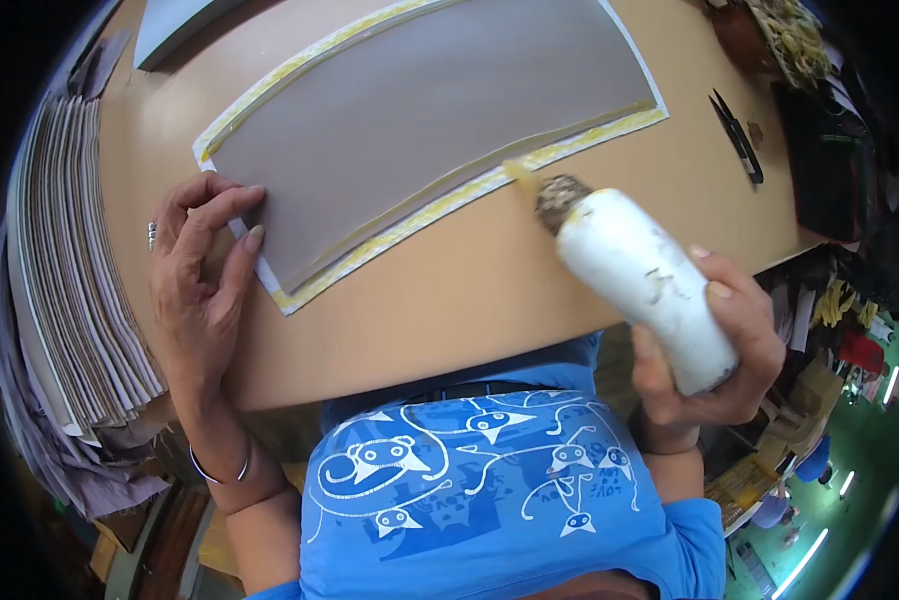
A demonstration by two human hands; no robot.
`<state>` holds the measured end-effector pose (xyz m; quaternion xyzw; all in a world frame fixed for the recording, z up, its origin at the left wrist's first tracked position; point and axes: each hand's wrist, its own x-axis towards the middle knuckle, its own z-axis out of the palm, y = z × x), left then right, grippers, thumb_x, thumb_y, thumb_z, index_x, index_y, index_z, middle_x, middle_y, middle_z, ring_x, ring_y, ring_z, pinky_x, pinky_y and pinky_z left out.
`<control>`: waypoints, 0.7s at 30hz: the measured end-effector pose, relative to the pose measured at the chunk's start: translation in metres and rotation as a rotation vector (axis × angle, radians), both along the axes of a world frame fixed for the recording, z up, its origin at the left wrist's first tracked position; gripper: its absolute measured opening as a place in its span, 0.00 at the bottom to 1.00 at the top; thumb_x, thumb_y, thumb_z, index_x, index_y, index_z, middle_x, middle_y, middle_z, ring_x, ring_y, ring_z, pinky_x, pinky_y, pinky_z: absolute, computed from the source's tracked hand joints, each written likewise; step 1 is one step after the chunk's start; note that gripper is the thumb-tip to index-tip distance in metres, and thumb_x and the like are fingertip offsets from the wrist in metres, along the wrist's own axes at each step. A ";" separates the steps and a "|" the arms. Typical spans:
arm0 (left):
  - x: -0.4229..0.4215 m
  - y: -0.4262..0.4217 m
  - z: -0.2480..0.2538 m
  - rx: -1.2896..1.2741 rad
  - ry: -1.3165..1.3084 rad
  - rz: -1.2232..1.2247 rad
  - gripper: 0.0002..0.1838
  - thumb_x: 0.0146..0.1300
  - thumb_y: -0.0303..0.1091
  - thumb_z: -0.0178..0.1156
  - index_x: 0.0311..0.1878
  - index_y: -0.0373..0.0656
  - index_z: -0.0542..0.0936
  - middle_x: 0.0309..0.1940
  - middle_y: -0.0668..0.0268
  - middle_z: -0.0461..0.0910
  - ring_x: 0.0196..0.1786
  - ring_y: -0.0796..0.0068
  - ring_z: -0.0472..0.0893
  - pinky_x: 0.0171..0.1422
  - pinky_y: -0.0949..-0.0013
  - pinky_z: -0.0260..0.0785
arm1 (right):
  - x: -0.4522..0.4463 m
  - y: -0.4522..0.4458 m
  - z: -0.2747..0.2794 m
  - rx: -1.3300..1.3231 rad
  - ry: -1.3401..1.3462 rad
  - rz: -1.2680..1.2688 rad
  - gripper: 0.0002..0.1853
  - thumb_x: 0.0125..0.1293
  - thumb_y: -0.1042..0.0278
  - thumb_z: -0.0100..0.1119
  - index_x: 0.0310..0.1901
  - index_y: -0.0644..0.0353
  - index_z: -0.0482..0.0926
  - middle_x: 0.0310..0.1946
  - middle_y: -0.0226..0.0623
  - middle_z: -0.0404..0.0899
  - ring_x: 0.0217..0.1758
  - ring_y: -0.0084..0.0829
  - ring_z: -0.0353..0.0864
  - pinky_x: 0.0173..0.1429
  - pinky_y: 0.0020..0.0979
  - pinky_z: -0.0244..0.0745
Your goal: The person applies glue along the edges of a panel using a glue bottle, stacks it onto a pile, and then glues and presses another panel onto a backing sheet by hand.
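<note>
A curved grey-brown sheet [440, 110] lies on a white backing [270, 292], with streaky yellow strips along its long edges. My left hand [202, 250] is at the sheet's left end, its fingers curled and the fingertips and thumb on the edge. Whether the thumb goes under the edge I cannot tell. In my right hand [720, 350] is a white glue bottle [650, 285], tilted with its neck toward the sheet. The neck is crusted brown, and a yellowish tip [522, 176] sticks out of it near the sheet's lower edge.
Everything lies on a light wooden table [420, 320]. A tall stack of layered sheets [85, 270] stands at the left. Black snips [738, 138] lie at the right, near a dark folder [820, 165] and a brown pot [760, 35]. A grey box [185, 28] sits at the top left.
</note>
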<state>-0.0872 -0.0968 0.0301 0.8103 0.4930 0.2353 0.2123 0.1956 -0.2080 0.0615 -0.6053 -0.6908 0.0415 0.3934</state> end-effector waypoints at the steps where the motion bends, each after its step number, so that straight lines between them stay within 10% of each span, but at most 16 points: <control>1: 0.000 0.000 -0.001 0.002 -0.003 -0.003 0.15 0.47 0.18 0.57 0.41 0.38 0.77 0.41 0.61 0.70 0.47 0.66 0.70 0.51 0.68 0.63 | -0.003 0.001 0.000 -0.004 0.003 0.013 0.28 0.39 0.72 0.69 0.44 0.55 0.65 0.36 0.47 0.75 0.37 0.39 0.78 0.39 0.34 0.77; 21: -0.001 0.001 -0.002 -0.038 -0.009 0.012 0.15 0.47 0.18 0.56 0.41 0.39 0.77 0.41 0.62 0.70 0.48 0.67 0.70 0.52 0.68 0.62 | 0.040 0.002 -0.015 0.231 0.356 -0.210 0.24 0.39 0.72 0.62 0.41 0.62 0.66 0.36 0.49 0.72 0.42 0.40 0.74 0.49 0.38 0.70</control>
